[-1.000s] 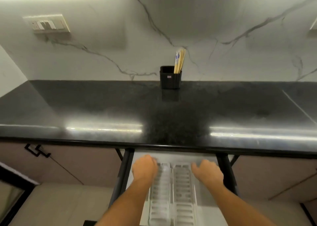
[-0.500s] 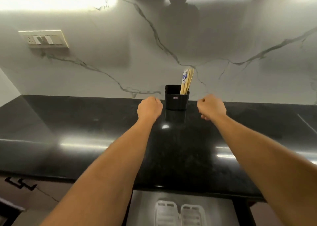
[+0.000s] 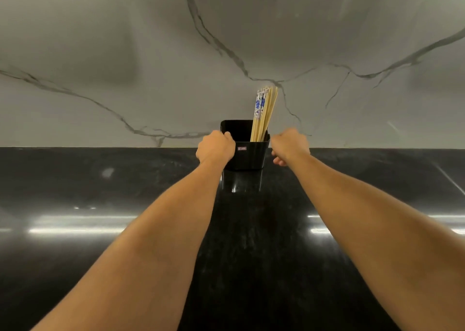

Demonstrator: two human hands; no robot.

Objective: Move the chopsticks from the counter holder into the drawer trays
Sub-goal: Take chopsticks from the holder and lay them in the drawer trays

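A black plastic holder (image 3: 247,154) stands on the dark counter against the marble wall. Several chopsticks (image 3: 263,114) lean in its right corner, some plain wood, some white with blue patterns. My left hand (image 3: 215,147) is on the holder's left side with the thumb over the rim, gripping it. My right hand (image 3: 289,143) is a loose fist right beside the holder's right wall; I cannot tell whether it touches. The drawer and its trays are out of view.
The glossy black counter (image 3: 100,205) stretches left and right with light reflections on it. The grey-veined marble backsplash (image 3: 151,54) rises directly behind the holder. Both forearms reach across the counter's middle.
Both hands left the drawer trays below and reached forward over the counter to the holder. The left hand has closed on the holder's left side. The view moved closer and up.
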